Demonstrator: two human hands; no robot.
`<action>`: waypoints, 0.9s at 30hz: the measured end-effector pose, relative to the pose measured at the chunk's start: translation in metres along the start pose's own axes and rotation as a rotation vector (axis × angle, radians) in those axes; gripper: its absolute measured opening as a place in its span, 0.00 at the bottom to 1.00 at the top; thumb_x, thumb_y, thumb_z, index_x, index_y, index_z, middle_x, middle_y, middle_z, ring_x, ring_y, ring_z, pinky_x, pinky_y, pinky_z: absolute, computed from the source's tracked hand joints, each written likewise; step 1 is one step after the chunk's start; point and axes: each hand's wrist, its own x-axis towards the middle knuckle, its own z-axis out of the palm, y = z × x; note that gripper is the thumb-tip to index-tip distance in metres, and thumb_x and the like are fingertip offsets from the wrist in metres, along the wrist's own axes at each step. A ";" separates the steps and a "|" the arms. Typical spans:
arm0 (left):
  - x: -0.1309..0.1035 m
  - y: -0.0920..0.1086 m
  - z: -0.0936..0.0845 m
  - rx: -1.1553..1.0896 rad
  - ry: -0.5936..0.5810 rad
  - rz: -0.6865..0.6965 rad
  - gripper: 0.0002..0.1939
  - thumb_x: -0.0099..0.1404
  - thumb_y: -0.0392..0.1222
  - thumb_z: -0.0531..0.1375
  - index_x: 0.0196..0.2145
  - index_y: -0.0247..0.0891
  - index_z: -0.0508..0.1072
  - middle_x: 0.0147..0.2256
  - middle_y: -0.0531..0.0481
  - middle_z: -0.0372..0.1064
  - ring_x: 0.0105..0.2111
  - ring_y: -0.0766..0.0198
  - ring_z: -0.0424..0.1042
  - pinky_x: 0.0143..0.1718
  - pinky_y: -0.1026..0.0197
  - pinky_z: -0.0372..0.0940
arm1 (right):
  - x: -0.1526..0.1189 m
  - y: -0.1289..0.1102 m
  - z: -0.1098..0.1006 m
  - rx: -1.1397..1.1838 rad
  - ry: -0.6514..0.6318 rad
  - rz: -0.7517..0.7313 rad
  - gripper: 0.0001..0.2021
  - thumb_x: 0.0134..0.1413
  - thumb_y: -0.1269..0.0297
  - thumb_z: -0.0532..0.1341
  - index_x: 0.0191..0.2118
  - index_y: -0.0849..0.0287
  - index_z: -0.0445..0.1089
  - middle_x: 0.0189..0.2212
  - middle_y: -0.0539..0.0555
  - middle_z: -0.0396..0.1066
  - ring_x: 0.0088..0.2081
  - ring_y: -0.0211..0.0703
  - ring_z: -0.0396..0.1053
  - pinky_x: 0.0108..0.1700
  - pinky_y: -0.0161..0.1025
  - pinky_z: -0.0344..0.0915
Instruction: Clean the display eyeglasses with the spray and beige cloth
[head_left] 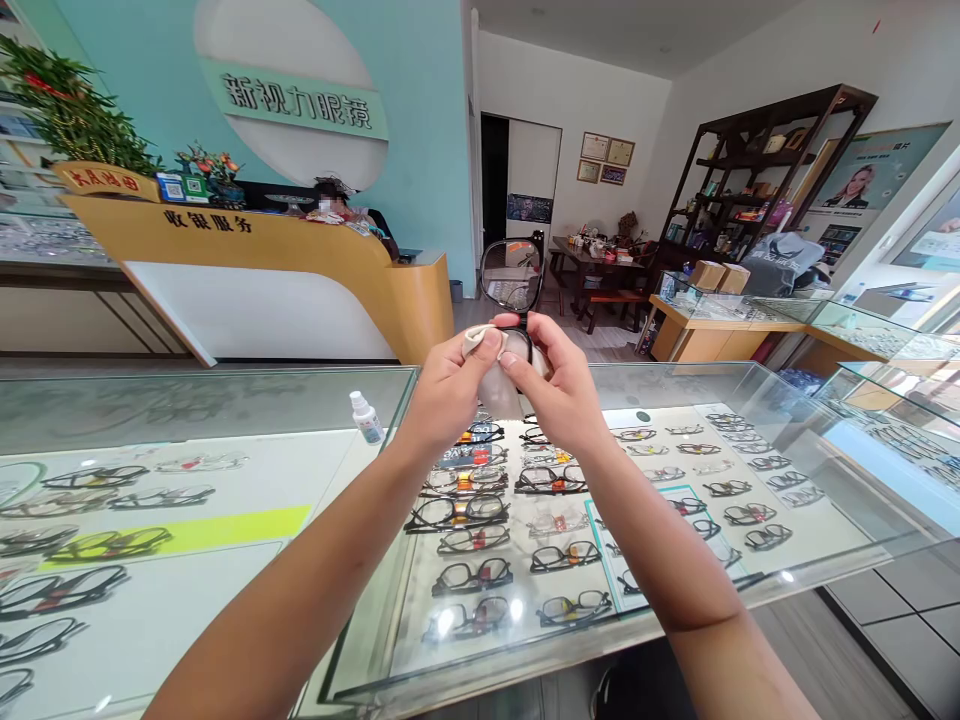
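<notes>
black-framed clear eyeglasses [512, 275] stand on end; the left hand [448, 385] pinches pale soft cloth [501, 394] at their lower lens, the right hand [564, 385] grips their frame.

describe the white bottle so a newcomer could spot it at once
Start at the glass counter before the curved desk. On top, left of the person's left hand, stands a small white bottle with a printed label. It is the only bottle there, its neighbours being spectacles under the glass.
</notes>
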 end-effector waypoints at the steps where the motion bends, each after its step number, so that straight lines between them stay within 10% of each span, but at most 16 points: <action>1: 0.000 0.000 0.000 -0.005 -0.001 -0.005 0.29 0.67 0.66 0.72 0.51 0.38 0.83 0.41 0.45 0.82 0.41 0.59 0.80 0.41 0.63 0.73 | 0.000 -0.001 0.000 -0.004 -0.001 -0.002 0.12 0.67 0.57 0.67 0.52 0.54 0.72 0.51 0.57 0.77 0.51 0.49 0.74 0.58 0.49 0.73; 17: -0.003 0.003 -0.004 0.066 -0.113 0.005 0.22 0.72 0.63 0.69 0.45 0.39 0.83 0.33 0.51 0.74 0.32 0.66 0.70 0.36 0.64 0.68 | 0.004 -0.003 -0.005 0.341 0.025 0.172 0.14 0.67 0.50 0.68 0.48 0.52 0.82 0.46 0.51 0.83 0.43 0.43 0.76 0.50 0.41 0.75; 27: -0.004 0.006 -0.005 0.114 -0.210 0.051 0.33 0.67 0.53 0.76 0.65 0.42 0.76 0.42 0.48 0.77 0.35 0.66 0.71 0.37 0.66 0.69 | 0.004 -0.002 -0.005 0.503 0.065 0.261 0.15 0.62 0.49 0.72 0.48 0.50 0.79 0.48 0.50 0.84 0.46 0.44 0.80 0.50 0.41 0.76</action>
